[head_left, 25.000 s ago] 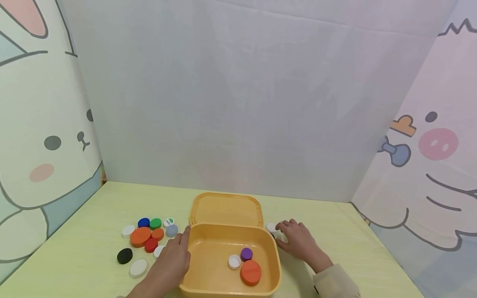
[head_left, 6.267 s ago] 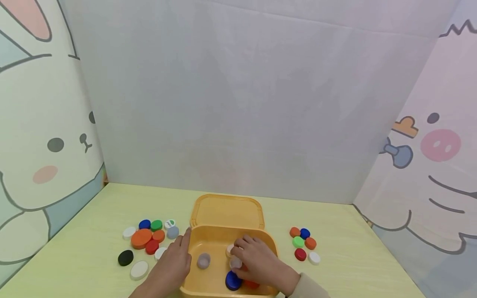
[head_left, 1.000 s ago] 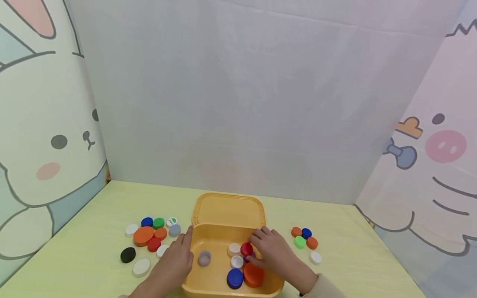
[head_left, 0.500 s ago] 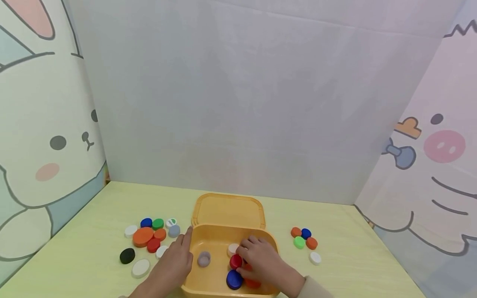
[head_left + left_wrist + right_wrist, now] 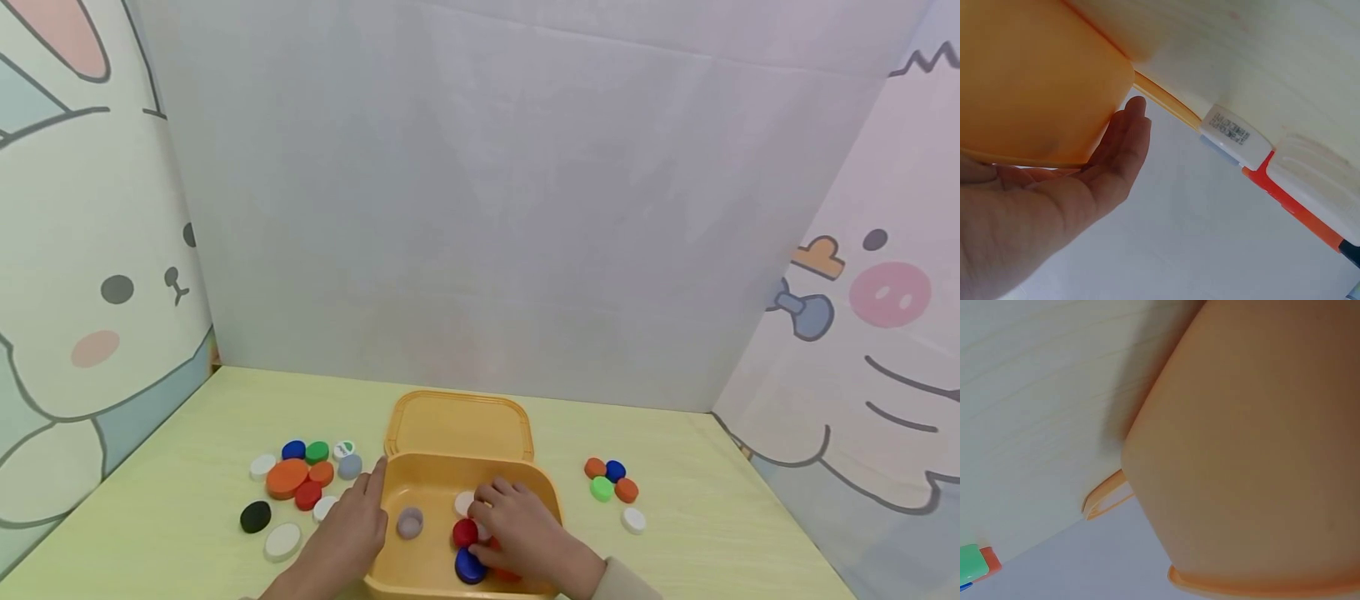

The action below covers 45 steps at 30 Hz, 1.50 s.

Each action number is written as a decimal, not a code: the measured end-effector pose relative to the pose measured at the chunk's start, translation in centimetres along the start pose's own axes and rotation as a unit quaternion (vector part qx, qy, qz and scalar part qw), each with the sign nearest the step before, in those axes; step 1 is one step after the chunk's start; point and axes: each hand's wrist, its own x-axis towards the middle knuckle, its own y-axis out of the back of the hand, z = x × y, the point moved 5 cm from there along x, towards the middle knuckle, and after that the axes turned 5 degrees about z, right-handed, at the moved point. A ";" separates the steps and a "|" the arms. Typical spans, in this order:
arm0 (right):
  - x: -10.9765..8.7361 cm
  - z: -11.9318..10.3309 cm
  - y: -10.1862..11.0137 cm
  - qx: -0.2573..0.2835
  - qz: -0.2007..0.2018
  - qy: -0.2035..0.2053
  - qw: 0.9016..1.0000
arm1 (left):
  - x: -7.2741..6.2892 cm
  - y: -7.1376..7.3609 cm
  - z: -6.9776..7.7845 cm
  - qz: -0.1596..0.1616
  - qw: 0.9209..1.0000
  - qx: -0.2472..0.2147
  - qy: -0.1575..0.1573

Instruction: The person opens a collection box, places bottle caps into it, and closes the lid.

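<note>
The right hand (image 5: 521, 529) pinched a red cap (image 5: 464, 533) inside the orange box (image 5: 420, 567), beside a blue cap (image 5: 470, 567); the left hand (image 5: 348, 529), mostly straight-fingered, rested against the box's left side. The lid (image 5: 459, 425) lay behind the box, loose caps (image 5: 287, 480) on the table (image 5: 690, 475) to either side.

The right hand (image 5: 521, 529) is left bare beyond a plain, pale beige sleeve (image 5: 624, 582), which is ended by an edge near the wrist (image 5: 583, 568). The left hand (image 5: 348, 527) is likewise uncovered, and rounded fingertips (image 5: 1136, 104) are shown.
</note>
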 end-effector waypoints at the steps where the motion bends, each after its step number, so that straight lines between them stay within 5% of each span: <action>1: 0.0 0.0 0.0 0.003 -0.003 -0.003 1.000 | 0.0 0.0 0.0 0.000 1.000 -0.001 0.000; 13: -0.5 0.9 0.2 0.005 0.013 -0.036 0.999 | -0.1 -0.2 -0.1 -0.007 1.000 -0.003 0.001; 22: -1.2 2.8 1.6 0.024 0.001 -0.106 0.994 | -0.1 -0.2 -0.2 -0.007 1.000 0.001 0.001; 36: -4.8 7.2 4.4 -0.060 0.142 -0.113 0.982 | 0.0 0.0 0.0 -0.012 1.000 0.001 0.007; 45: -8.0 9.9 4.2 -0.071 0.149 -0.169 0.972 | 0.0 0.2 0.1 -0.005 1.000 0.005 0.003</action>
